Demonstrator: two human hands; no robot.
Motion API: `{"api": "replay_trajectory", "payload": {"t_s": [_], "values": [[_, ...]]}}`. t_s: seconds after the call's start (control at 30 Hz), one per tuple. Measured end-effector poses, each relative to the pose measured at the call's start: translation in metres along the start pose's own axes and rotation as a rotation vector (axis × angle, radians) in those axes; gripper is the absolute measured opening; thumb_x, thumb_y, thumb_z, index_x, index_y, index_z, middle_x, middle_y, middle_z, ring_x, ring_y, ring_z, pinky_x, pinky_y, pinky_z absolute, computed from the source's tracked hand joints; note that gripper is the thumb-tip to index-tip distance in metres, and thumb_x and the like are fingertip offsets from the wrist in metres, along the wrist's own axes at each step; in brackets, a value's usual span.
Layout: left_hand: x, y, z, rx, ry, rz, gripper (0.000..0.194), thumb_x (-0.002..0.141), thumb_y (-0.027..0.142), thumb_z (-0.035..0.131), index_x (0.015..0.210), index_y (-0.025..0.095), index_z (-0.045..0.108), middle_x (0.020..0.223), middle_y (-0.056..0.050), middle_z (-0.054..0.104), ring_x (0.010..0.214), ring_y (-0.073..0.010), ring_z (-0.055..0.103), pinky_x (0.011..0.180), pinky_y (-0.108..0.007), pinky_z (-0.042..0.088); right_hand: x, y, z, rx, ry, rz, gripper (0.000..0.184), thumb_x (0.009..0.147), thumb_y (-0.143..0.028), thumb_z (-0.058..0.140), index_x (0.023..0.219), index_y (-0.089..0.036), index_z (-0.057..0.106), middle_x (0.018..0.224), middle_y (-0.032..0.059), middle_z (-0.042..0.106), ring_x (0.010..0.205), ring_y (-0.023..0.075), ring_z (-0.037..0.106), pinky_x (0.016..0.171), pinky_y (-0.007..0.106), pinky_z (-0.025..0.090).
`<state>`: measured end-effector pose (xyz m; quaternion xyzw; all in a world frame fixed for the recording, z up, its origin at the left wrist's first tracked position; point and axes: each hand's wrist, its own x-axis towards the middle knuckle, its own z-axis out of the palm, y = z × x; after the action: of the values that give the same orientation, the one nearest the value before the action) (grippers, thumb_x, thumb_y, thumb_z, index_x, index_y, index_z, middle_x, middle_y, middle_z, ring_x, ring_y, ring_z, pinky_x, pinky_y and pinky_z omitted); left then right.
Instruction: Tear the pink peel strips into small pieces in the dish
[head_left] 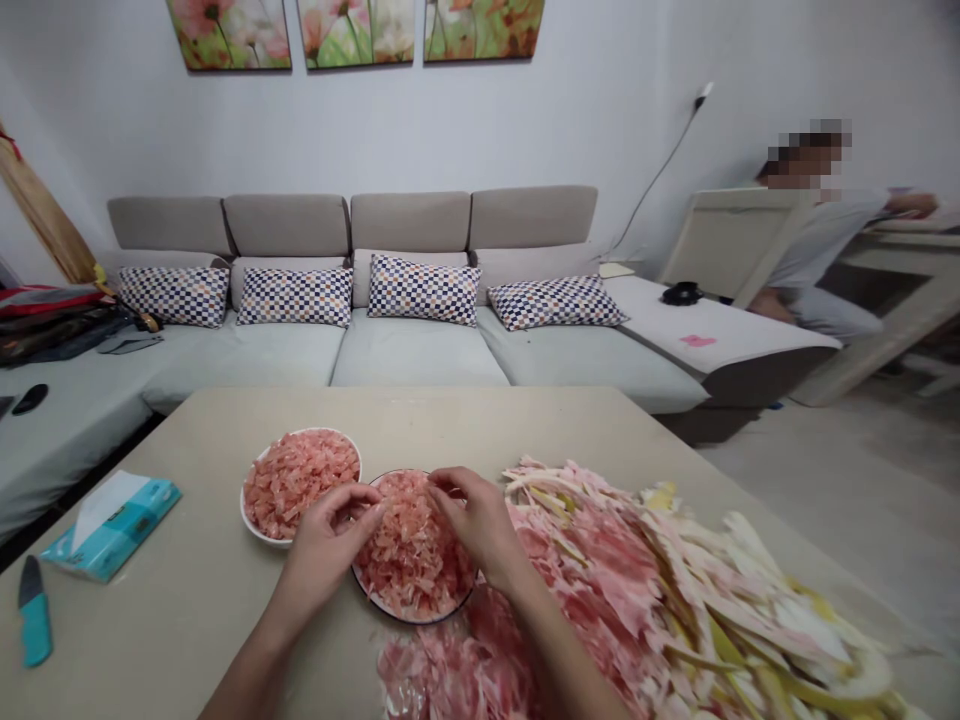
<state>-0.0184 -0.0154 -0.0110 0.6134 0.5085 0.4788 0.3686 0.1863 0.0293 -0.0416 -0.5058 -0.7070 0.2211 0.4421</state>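
My left grip (pixel 326 548) and right grip (pixel 472 522) both stand narrow, fingertips pinched over the heaped pink citrus pulp (pixel 412 550) on a dark-rimmed plate (pixel 390 607); whether they hold shreds, I cannot tell. The plate sits between my grips, where both can reach it. A filled white bowl (pixel 251 520) stands just past my left grip, and pale peels (pixel 637 590) pile beside my right on the tabletop (pixel 172 440).

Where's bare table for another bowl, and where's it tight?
Bare tabletop runs behind the white bowl and the plate, and between the tissue packet and the white bowl. It's crowded right of the plate, where the pink peel pile presses against it.
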Motion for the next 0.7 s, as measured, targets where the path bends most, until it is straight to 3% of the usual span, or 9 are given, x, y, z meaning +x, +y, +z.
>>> {"api": "replay_trajectory", "payload": {"t_s": [0.17, 0.37, 0.5, 0.7], "values": [[0.017, -0.002, -0.001, 0.119, 0.007, 0.011, 0.02, 0.083, 0.037, 0.06, 0.088, 0.019, 0.068, 0.087, -0.003, 0.07, 0.078, -0.0179, 0.063, 0.072, -0.025, 0.048, 0.011, 0.007, -0.01, -0.015, -0.014, 0.017, 0.016, 0.084, -0.025, 0.056, 0.089, -0.019, 0.071, 0.09, 0.0071, 0.073, 0.082, 0.0195, 0.068, 0.077, 0.032, 0.054], [0.073, -0.01, 0.016, 0.47, -0.21, 0.121, 0.017, 0.08, 0.023, 0.054, 0.082, 0.019, 0.07, 0.085, -0.006, 0.073, 0.081, -0.0203, 0.064, 0.075, -0.027, 0.046, 0.031, 0.016, -0.014, -0.044, -0.073, 0.045, 0.012, 0.076, -0.02, 0.06, 0.075, -0.019, 0.072, 0.075, 0.0048, 0.073, 0.07, 0.0191, 0.066, 0.069, 0.03, 0.051], [0.098, -0.026, 0.027, 0.54, -0.294, 0.08, 0.016, 0.069, 0.013, 0.059, 0.068, 0.018, 0.074, 0.076, -0.007, 0.074, 0.079, -0.0221, 0.064, 0.075, -0.029, 0.045, 0.026, 0.026, -0.018, -0.024, -0.08, 0.061, 0.014, 0.076, -0.02, 0.058, 0.077, -0.017, 0.071, 0.076, 0.0053, 0.072, 0.071, 0.019, 0.066, 0.069, 0.029, 0.051], [0.108, -0.035, 0.028, 0.552, -0.371, -0.041, 0.012, 0.063, 0.014, 0.062, 0.061, 0.014, 0.074, 0.058, -0.004, 0.069, 0.069, -0.0215, 0.064, 0.067, -0.027, 0.046, 0.019, 0.03, -0.021, 0.027, -0.098, 0.082, 0.015, 0.077, -0.021, 0.057, 0.079, -0.017, 0.07, 0.077, 0.0047, 0.072, 0.072, 0.0186, 0.066, 0.069, 0.028, 0.051]]}}
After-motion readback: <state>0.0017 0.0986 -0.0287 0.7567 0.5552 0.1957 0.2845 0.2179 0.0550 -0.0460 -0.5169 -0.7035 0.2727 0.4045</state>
